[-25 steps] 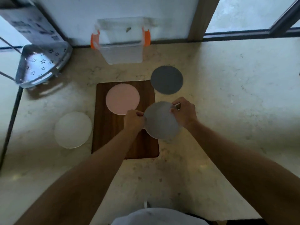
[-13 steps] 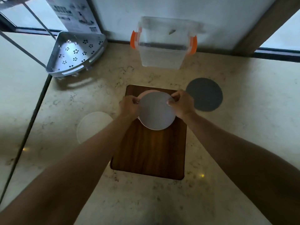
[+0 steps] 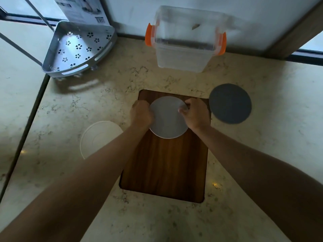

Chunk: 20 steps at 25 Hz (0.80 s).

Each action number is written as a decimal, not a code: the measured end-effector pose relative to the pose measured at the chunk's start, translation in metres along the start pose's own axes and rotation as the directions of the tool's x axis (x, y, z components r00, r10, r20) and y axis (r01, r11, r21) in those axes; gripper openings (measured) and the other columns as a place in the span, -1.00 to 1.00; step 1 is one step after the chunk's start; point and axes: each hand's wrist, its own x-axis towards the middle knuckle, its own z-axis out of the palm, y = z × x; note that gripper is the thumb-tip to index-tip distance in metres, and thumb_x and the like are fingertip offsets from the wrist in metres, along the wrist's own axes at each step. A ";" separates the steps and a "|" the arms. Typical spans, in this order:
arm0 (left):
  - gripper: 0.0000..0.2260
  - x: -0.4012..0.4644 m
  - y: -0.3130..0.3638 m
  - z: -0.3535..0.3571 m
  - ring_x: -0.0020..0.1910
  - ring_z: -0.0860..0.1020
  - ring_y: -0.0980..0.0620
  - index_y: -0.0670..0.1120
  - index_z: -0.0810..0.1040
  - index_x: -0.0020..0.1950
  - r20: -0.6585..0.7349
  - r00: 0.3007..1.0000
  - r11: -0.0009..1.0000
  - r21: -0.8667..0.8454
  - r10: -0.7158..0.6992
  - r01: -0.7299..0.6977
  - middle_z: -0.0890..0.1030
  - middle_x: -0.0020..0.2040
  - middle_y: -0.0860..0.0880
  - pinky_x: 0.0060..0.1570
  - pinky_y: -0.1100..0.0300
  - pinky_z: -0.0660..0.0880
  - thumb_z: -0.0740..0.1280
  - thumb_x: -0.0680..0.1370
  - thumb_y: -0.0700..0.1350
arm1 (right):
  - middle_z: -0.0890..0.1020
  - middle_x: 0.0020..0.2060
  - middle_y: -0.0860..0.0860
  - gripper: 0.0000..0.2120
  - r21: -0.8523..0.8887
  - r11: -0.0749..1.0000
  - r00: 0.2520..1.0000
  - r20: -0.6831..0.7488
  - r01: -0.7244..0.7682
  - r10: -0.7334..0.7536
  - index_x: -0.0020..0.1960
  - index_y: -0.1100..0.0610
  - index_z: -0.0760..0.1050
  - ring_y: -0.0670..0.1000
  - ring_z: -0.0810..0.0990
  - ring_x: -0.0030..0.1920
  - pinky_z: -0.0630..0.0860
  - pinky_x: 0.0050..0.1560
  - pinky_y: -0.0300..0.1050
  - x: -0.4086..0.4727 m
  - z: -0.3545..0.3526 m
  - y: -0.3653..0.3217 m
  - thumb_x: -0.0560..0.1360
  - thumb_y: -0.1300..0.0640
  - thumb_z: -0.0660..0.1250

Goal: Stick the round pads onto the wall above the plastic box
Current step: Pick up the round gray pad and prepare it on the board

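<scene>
I hold a light grey round pad (image 3: 167, 119) by its two sides over the far end of a dark wooden board (image 3: 166, 165). My left hand (image 3: 141, 114) grips its left edge and my right hand (image 3: 195, 113) pinches its upper right edge. The pink pad seen earlier is hidden behind it. A dark grey pad (image 3: 230, 103) lies flat to the right of the board, and a white pad (image 3: 97, 137) lies to the left. The clear plastic box (image 3: 185, 55) with orange clips stands against the white wall (image 3: 192, 7).
A perforated metal corner shelf (image 3: 78, 49) sits at the far left beside a printed card (image 3: 82, 9). A dark seam in the marble counter (image 3: 262, 154) runs down the left side. A wooden window frame (image 3: 300, 32) rises at the far right.
Both hands carried the light grey pad from the board's right edge up and left over the pink pad, which is now covered. The view shifted closer to the wall.
</scene>
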 end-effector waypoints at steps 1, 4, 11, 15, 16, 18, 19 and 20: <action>-0.84 0.000 0.001 0.001 -0.03 0.59 -0.19 -0.26 0.64 -0.05 -0.008 1.000 1.000 0.015 0.007 -0.007 0.63 -0.01 -0.22 -0.14 0.07 0.45 0.27 0.49 -0.32 | 0.57 0.10 0.12 -0.64 -0.022 1.000 1.000 -0.022 0.014 -0.014 0.17 0.15 0.56 0.10 0.55 0.11 0.54 0.09 -0.03 -0.002 0.002 -0.001 0.48 -0.05 0.41; -0.82 -0.003 0.002 0.004 0.06 0.57 -0.22 -0.27 0.63 0.05 -0.035 0.999 0.999 0.034 0.013 -0.012 0.59 0.12 -0.26 -0.06 0.04 0.48 0.27 0.53 -0.29 | 0.52 0.12 0.14 -0.67 -0.030 0.999 0.998 -0.065 -0.025 0.023 0.13 0.13 0.56 0.11 0.50 0.13 0.50 0.12 -0.04 -0.005 0.004 -0.003 0.48 -0.07 0.40; -0.80 -0.008 -0.003 0.012 0.01 0.56 -0.17 -0.22 0.65 0.02 -0.040 0.999 1.000 -0.020 0.017 -0.018 0.57 0.12 -0.22 -0.05 0.01 0.53 0.26 0.54 -0.21 | 0.54 0.10 0.17 -0.66 -0.051 0.998 0.996 -0.078 -0.036 0.032 0.16 0.17 0.56 0.16 0.53 0.09 0.50 0.06 -0.02 -0.010 0.002 -0.006 0.51 -0.04 0.38; -0.84 -0.007 -0.003 0.017 0.05 0.53 -0.20 -0.24 0.59 0.03 -0.053 0.998 0.999 -0.034 0.017 -0.019 0.54 0.13 -0.25 -0.01 0.02 0.47 0.27 0.52 -0.23 | 0.55 0.09 0.17 -0.69 -0.052 0.998 0.997 -0.070 -0.040 0.036 0.14 0.17 0.55 0.14 0.53 0.08 0.51 0.05 -0.03 -0.010 0.003 -0.006 0.52 -0.03 0.36; -0.85 -0.005 -0.003 0.018 0.07 0.51 -0.21 -0.24 0.56 0.02 -0.048 0.999 0.999 -0.048 -0.001 -0.001 0.52 0.13 -0.25 0.01 0.01 0.46 0.28 0.52 -0.23 | 0.56 0.08 0.16 -0.70 -0.044 0.998 0.998 -0.052 -0.042 0.040 0.12 0.17 0.56 0.13 0.52 0.09 0.52 0.09 -0.01 -0.008 0.003 -0.006 0.51 -0.02 0.37; -0.87 -0.002 0.000 0.018 0.10 0.50 -0.20 -0.21 0.54 0.02 -0.024 0.997 0.994 -0.090 -0.070 0.067 0.52 0.13 -0.22 0.04 -0.01 0.48 0.29 0.50 -0.22 | 0.59 0.02 0.12 -0.76 -0.025 0.999 0.999 -0.025 -0.038 0.038 0.05 0.17 0.57 0.11 0.52 0.08 0.53 0.09 0.04 -0.005 0.000 -0.006 0.49 0.03 0.37; -0.88 -0.001 0.001 0.018 0.08 0.52 -0.18 -0.18 0.52 0.01 -0.012 0.995 0.988 -0.117 -0.101 0.099 0.54 0.08 -0.17 -0.02 0.00 0.48 0.30 0.50 -0.21 | 0.61 -0.03 0.10 -0.79 0.000 0.999 0.999 -0.020 -0.045 0.045 0.02 0.18 0.56 0.09 0.54 0.03 0.55 0.03 0.04 -0.004 -0.002 -0.006 0.48 0.05 0.37; -0.90 -0.002 0.002 0.017 0.02 0.53 -0.15 -0.15 0.50 -0.02 -0.004 0.993 0.983 -0.145 -0.117 0.115 0.56 -0.03 -0.10 -0.13 0.04 0.47 0.31 0.49 -0.21 | 0.60 -0.07 0.06 -0.81 0.036 0.997 0.998 -0.016 -0.062 0.062 0.01 0.17 0.52 0.07 0.56 -0.03 0.56 -0.07 0.01 -0.004 -0.003 -0.006 0.47 0.08 0.37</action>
